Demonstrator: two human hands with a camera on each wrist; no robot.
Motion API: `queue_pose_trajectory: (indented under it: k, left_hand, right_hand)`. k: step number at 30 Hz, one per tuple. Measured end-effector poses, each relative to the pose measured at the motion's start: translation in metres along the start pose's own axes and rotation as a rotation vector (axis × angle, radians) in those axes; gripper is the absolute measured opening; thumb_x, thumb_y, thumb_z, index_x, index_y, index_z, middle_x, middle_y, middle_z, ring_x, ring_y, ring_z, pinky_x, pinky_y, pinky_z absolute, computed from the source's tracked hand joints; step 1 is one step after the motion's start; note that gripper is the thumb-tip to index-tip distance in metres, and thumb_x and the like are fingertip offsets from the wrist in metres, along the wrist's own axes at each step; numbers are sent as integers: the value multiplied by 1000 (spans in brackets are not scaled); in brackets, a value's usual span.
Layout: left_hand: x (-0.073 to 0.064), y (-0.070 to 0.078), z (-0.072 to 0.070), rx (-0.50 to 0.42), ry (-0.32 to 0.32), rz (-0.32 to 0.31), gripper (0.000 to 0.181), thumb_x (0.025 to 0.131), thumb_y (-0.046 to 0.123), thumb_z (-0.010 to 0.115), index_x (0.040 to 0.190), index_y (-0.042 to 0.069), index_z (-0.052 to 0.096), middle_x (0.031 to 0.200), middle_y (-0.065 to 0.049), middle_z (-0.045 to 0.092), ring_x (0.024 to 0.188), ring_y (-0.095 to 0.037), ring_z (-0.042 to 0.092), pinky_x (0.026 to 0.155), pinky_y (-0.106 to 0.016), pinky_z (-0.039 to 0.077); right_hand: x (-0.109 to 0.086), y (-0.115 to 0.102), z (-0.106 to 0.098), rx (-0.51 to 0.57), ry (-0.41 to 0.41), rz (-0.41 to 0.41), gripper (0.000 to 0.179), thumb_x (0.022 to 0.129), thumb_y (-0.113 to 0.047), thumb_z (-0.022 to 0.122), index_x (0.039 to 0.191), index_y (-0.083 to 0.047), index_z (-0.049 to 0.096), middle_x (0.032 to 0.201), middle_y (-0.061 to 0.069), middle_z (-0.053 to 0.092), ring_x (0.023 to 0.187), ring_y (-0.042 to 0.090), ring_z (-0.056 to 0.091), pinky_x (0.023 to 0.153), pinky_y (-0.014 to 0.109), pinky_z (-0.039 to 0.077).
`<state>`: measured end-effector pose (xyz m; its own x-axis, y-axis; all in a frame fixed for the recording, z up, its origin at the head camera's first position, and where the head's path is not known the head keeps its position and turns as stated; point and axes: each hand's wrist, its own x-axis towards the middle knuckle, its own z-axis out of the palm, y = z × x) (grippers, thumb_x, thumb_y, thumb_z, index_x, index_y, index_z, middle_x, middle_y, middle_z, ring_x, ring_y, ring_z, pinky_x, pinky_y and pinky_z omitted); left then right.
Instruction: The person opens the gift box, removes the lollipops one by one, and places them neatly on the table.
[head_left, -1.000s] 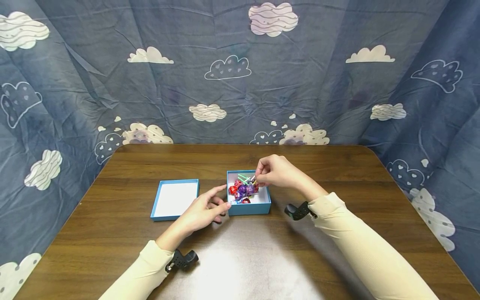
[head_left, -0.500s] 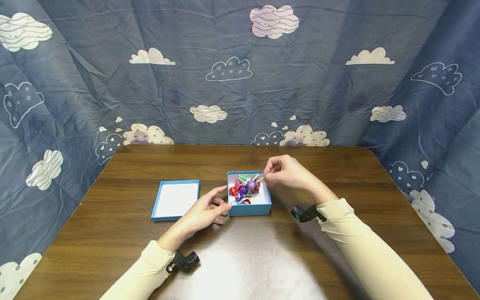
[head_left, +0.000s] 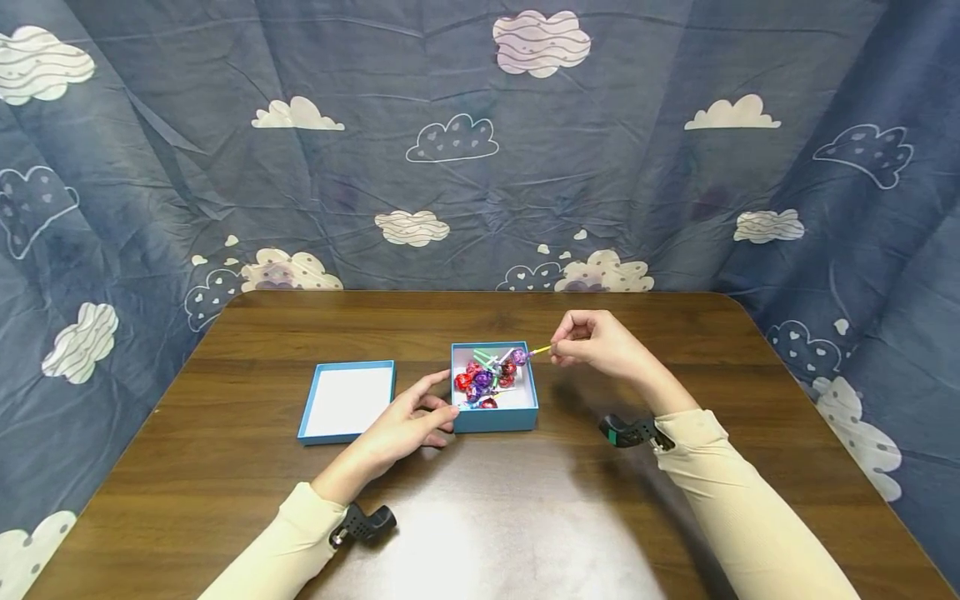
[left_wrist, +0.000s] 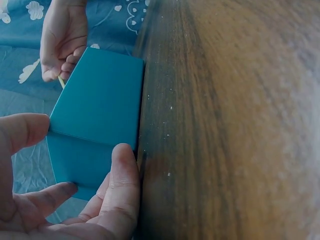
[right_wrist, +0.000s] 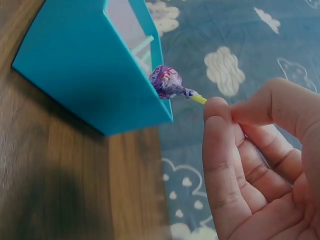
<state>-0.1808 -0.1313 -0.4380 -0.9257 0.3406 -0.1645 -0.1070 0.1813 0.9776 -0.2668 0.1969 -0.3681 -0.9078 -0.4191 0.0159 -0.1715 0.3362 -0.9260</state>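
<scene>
My right hand [head_left: 600, 343] pinches the yellow stick of a purple-wrapped lollipop [head_left: 520, 357] between thumb and fingertips. In the right wrist view the lollipop's head [right_wrist: 166, 81] is at the box's right rim; whether it touches the rim I cannot tell. The blue box [head_left: 495, 420] stands upright on the table, its top uncovered. Inside lie several lollipops [head_left: 483, 378] in red and purple wrappers, with green and white sticks. My left hand [head_left: 408, 423] rests at the box's front left corner, thumb near the rim, other fingers loosely extended along the left side, as the left wrist view [left_wrist: 115, 200] shows.
A shallow blue lid [head_left: 348, 402] with a white inside lies on the brown wooden table [head_left: 480, 508], left of the box. A blue curtain [head_left: 465, 200] printed with clouds hangs behind the table and at both sides. Each wrist wears a black camera mount [head_left: 363, 523].
My right hand has drawn back to the right from above the box, bringing the purple lollipop out of the pile toward the right rim. My left hand stays at the box.
</scene>
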Motion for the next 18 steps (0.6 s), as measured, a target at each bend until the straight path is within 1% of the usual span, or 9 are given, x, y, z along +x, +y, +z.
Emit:
queue_pose_trajectory:
  k: [4, 7, 10, 14, 18]
  left_hand:
    - [0, -1, -1, -10, -11, 0, 72, 106, 20, 67, 168, 8, 31, 125, -21, 61, 104, -23, 71, 89, -39, 67]
    - [-1, -1, -2, -10, -17, -3, 72, 107, 20, 67, 168, 8, 31, 125, -20, 60, 105, -23, 71, 90, -39, 67]
    - [-1, -1, -2, -12, -18, -3, 72, 107, 20, 67, 168, 8, 31, 124, -20, 60, 105, -23, 71, 91, -39, 67]
    - [-1, -1, -2, -19, -17, 0, 71, 107, 19, 66, 168, 8, 31, 123, -19, 60, 104, -23, 71, 90, -39, 67]
    - [-1, -1, -2, -20, -17, -2, 71, 107, 19, 66, 168, 8, 31, 122, -19, 61, 104, -23, 71, 90, -39, 67]
  right_hand:
    - [-4, 12, -10, 77, 26, 9, 3, 98, 7, 64, 96, 8, 64, 82, -2, 76, 80, 9, 76, 77, 27, 68]
    - [-8, 21, -18, 136, 42, 11, 8, 101, 7, 61, 95, 3, 64, 84, -2, 76, 83, 10, 77, 79, 26, 67]
    - [-13, 29, -23, 177, 67, 24, 7, 101, 7, 60, 96, 5, 64, 85, -2, 76, 83, 9, 76, 80, 26, 67]
    - [-18, 37, -28, 199, 92, 47, 6, 100, 6, 60, 99, 11, 63, 85, -2, 76, 82, 7, 75, 78, 24, 66]
    - [-20, 46, -33, 236, 95, 73, 6, 100, 6, 59, 97, 6, 64, 87, -2, 76, 82, 6, 74, 78, 22, 65]
